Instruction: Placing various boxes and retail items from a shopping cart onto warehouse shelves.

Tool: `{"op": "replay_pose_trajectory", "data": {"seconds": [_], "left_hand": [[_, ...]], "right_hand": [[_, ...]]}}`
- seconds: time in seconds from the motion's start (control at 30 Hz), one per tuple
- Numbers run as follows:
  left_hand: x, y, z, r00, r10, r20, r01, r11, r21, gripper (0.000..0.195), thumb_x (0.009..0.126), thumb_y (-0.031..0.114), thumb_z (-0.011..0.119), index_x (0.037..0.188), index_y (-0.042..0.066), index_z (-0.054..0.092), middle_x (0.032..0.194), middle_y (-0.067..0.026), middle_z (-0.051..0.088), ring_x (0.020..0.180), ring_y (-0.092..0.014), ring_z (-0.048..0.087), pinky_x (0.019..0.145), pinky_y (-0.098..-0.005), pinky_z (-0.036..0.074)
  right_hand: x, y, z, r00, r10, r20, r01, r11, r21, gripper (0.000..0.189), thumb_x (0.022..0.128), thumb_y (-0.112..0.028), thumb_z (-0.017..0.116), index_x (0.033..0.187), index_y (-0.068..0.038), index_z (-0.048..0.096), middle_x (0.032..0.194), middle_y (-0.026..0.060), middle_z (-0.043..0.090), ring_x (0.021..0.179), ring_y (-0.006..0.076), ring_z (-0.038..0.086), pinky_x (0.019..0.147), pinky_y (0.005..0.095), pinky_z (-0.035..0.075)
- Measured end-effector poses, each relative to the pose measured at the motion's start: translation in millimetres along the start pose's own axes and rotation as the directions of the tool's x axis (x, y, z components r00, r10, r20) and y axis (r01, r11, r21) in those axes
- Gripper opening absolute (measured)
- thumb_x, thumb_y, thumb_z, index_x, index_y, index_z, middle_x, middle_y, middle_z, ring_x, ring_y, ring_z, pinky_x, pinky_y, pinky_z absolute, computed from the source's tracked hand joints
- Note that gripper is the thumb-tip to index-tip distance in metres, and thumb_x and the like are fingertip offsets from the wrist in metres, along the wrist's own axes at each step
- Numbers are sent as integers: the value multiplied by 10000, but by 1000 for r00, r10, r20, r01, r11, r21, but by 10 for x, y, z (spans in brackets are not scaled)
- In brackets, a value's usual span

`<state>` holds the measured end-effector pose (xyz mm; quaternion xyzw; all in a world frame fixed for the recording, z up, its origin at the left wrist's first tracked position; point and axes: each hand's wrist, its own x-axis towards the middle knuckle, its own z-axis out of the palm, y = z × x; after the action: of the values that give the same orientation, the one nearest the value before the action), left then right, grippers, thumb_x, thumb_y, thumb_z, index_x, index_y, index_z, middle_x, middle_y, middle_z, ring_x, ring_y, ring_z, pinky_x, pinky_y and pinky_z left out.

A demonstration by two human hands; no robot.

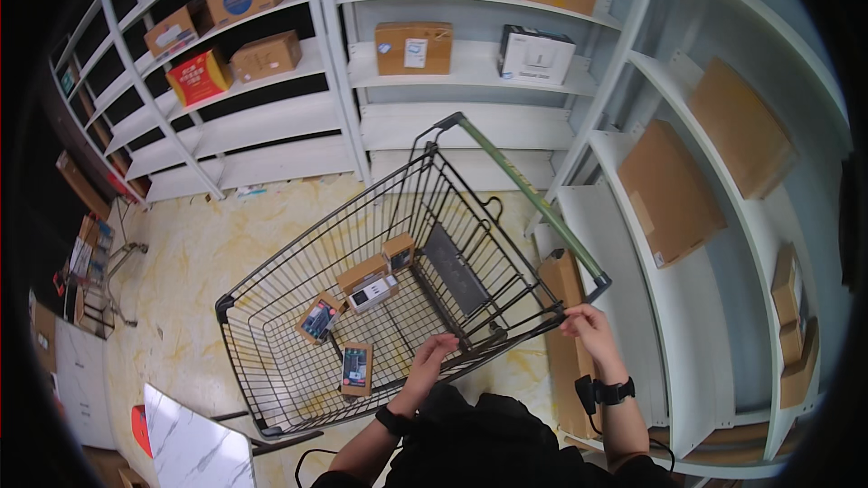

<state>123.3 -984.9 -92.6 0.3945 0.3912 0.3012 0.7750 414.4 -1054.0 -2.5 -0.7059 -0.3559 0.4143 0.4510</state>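
A black wire shopping cart (447, 352) stands in front of me, its green handle (522, 179) slanting across the far right side. My left hand (434, 356) reaches over the cart's near side with fingers loosely bent and nothing in it. At the rear corner of the cart's rim, my right hand (588, 327) has its fingertips on the black frame. Inside the basket lie a small box with a dark printed front (320, 318), a similar upright-printed box (356, 369), a white-fronted box (373, 293), a brown carton (363, 272) and a small brown box (399, 252).
White metal shelves (468, 125) run behind the cart and curve along the right, holding cartons such as a large brown box (668, 193) and a white box (536, 54). A long carton (566, 359) stands low at right. A marble-patterned tabletop (196, 444) is near the cart's front left.
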Motion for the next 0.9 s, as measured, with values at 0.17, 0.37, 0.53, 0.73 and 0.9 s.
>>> {"op": "replay_pose_trajectory", "data": {"seconds": [0.17,0.37,0.53,0.73,0.9], "left_hand": [[-108,-124,-907,978,-34,-207,43,998,39,272,837,246,450,1043,89,532,1033,1,571,977,-102,502,840,-268,342],[-111,-232,-1843,895,9,-445,18,998,58,284,844,194,503,1043,-4,548,960,-73,581,905,-146,525,804,-258,408],[65,-417,-2534,847,3,-531,132,968,215,418,796,271,573,1098,-11,506,995,-122,598,890,-167,573,756,-271,447],[299,-684,-3155,786,0,-619,432,715,549,550,705,388,632,1117,44,511,964,-160,610,880,-273,603,745,-341,471],[554,-913,-3228,761,-114,-638,623,398,673,569,632,426,684,1073,97,542,999,-138,599,912,-287,589,754,-386,472]], "right_hand": [[383,45,942,898,-23,440,193,918,-346,266,808,-164,573,1023,-8,557,804,75,617,675,128,569,624,252,459],[848,182,1882,739,110,665,349,782,-516,375,798,-267,580,1055,4,543,810,149,622,744,262,606,657,316,469],[1262,413,2506,648,262,715,452,623,-639,398,816,-313,550,1058,2,542,860,146,623,777,268,602,673,330,465],[1875,810,3049,610,381,695,490,508,-708,422,776,-319,542,1068,-14,547,1006,180,593,937,312,565,789,370,449],[2396,1284,3434,633,387,670,479,485,-732,427,755,-295,538,1080,-18,542,1030,181,585,953,322,558,808,390,447]]}}
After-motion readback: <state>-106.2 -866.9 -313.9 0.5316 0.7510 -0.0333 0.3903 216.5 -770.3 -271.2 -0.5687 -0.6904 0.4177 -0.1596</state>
